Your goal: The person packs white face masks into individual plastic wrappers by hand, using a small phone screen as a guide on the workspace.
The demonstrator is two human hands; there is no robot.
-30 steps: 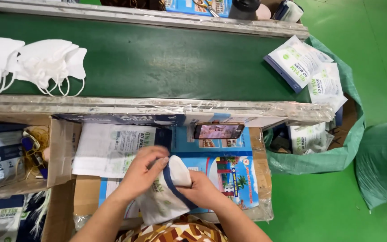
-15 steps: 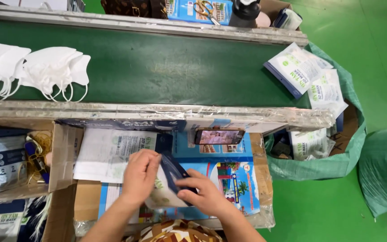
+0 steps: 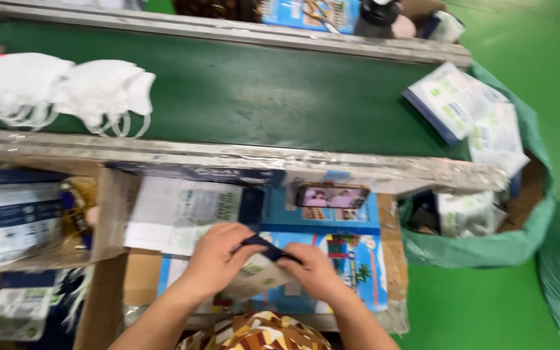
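Dark navy plastic, the top edge of a flat white-and-navy pouch (image 3: 262,262), sits pinched between both our hands right now. Our left hand (image 3: 216,256) curls its fingers over the pouch's left end, gripping it; our right hand (image 3: 314,272) clamps the other end, thumb and fingers closed on the navy strip. The pouch lies low over a bright blue printed cardboard sheet (image 3: 345,259) that covers the work surface in front of us. Just left of it we see a white printed paper packet (image 3: 176,210) lying flat, and just above, a small phone (image 3: 332,196) with a lit screen rests on the blue sheet. Further out runs a dark green conveyor belt (image 3: 280,97), carrying a heap of white cup-shaped face masks (image 3: 59,91) at its left end. Off to the right, a green plastic sack (image 3: 487,240) holds stacked white packets (image 3: 468,110).
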